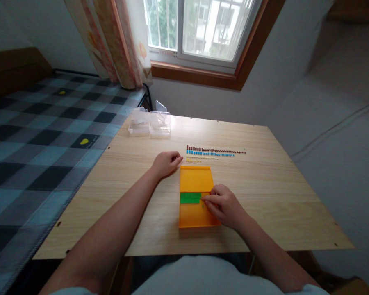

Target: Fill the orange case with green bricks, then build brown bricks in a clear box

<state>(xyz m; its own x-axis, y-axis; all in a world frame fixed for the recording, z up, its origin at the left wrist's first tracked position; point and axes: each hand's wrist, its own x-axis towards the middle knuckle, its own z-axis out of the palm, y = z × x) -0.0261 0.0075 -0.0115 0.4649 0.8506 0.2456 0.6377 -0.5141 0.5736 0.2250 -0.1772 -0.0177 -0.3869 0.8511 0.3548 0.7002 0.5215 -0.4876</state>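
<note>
An orange plastic box (197, 179) lies open on the table in front of me, its lid part folded toward the far side. A block of small green pieces (190, 198) is lined up in its near half, against the hinge side. My right hand (226, 205) reaches over the box's right edge, thumb and index finger pinched at the right end of the green block; what they hold is too small to make out. A loose green speck (203, 206) shows below those fingertips. My left hand (167, 163) rests on the table left of the lid, fingers curled together, their contents hidden.
Beyond the box, small pieces lie in rows: dark brown (209, 150), blue (206, 153) and yellow (193, 161). Two clear plastic containers (160, 127) stand at the table's far left. A bed with a checked cover (70, 112) adjoins the left side; a window is ahead.
</note>
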